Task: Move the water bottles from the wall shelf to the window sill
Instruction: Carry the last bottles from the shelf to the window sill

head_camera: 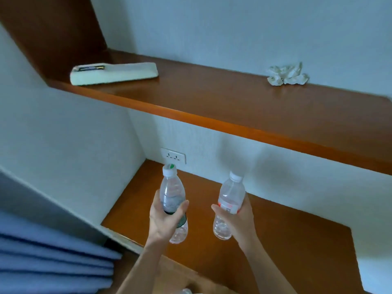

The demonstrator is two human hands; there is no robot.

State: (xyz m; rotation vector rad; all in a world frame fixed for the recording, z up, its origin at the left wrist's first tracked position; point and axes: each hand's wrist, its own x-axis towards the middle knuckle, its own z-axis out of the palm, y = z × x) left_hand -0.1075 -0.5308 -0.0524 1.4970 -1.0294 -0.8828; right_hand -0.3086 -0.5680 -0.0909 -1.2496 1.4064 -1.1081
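Starting at the far left, there's a pleated blue curtain (53, 251). My guess is the window sill is over that way, but you can't actually see it from here. Up on the wall shelf (212, 107), near its left end, a white folded cloth (114, 73) lies flat with something dark tucked in one end, and it's got nothing to do with the job. Next comes the left hand (163, 219), wrapped round the middle of the green-label bottle (172, 200). The thumb is across the front and the cap is tipped a bit away, which looks like a carrying grip and not one for opening it. Just behind that cap is a wall outlet (173, 155). Then the right hand (237, 219) is doing the same thing with the red-label bottle (230, 200), fingers curled round the label band so the base hangs free underneath. Both bottles are off the shelf, held in the air below it and over the lower wooden counter (297, 240), a little apart so they don't knock together. One per hand makes sense to me, since it's a single trip. Way over on the right of the shelf sits a crumpled tissue (287, 76), just leftover junk. I don't see any bottles left up there, so I'd say the pickup half is done and the carry to the sill is what's left.
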